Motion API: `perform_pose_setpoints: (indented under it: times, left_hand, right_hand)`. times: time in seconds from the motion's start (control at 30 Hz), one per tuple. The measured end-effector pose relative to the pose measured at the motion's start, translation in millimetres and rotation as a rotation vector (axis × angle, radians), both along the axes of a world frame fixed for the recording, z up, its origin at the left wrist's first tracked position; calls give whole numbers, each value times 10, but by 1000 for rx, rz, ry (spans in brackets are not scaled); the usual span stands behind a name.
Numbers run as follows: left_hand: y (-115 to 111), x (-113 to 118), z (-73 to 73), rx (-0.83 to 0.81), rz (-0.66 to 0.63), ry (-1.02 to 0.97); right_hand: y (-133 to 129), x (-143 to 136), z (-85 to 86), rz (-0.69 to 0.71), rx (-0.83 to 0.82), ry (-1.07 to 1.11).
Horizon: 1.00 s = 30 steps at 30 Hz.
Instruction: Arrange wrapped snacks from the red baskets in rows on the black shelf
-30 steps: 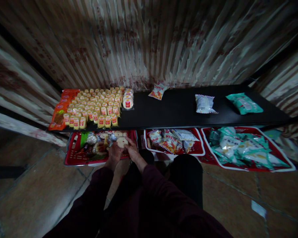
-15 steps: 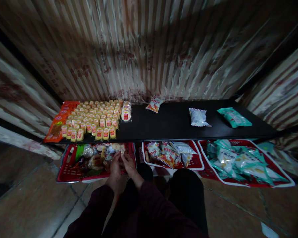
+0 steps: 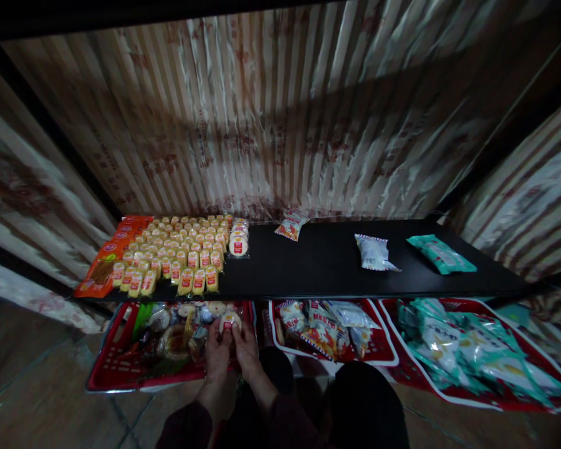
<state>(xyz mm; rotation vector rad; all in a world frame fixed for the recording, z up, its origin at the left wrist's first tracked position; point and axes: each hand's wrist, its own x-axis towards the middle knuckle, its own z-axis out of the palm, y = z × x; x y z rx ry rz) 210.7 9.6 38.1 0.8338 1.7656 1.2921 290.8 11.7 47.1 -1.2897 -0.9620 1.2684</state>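
- A person's left hand (image 3: 217, 352) and right hand (image 3: 247, 349) meet over the right end of a red plastic basket (image 3: 110, 374), below the front edge of a black shelf (image 3: 308, 277).
- Between them is a round, pale wrapped cake (image 3: 230, 320) with a red label, its printed face turned up toward the wearer.
- The left hand is partly closed, fingers bent and thumb on the near edge of the cake.
- The right hand, likewise half curled, grips the opposite side, its thumb near the other.
- Assorted wrapped snacks (image 3: 172, 343) fill the basket beneath, many too dim to identify.
- On the shelf above, matching round cakes (image 3: 238, 244) stand in a short row beside massed small yellow cakes (image 3: 182, 255), with orange packets (image 3: 98, 274) at far left.
- Farther right lie a red-and-white snack bag (image 3: 292, 226), a silvery bag (image 3: 374, 252) and a teal bag (image 3: 442, 254), all well apart.
- Below them, a white-rimmed middle basket (image 3: 391, 357) holds red-and-white bags; a right-hand basket (image 3: 449, 398) holds teal ones.
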Motion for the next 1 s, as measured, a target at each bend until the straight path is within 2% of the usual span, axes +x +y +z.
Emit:
perform_pose_setpoints:
  times: [0.13,0.23,0.37,0.47,0.77,1.0]
  left_hand:
    - [1,20,71,73,-20,95]
    - [57,80,222,129,-35,133]
    - [262,188,461,249,-57,166]
    - [501,244,564,339,-42,218]
    - [1265,302,625,410,4,401]
    - [1627,358,592,463,-1,577]
  right_hand:
    - [67,89,147,47,9,-1]
    - [174,207,324,104,58,-16]
    - [393,368,555,117,140,-131]
    - [612,440,639,98,192,-188]
    - [1270,450,591,36,304,-294]
    - [1621,419,485,-12,395,-433]
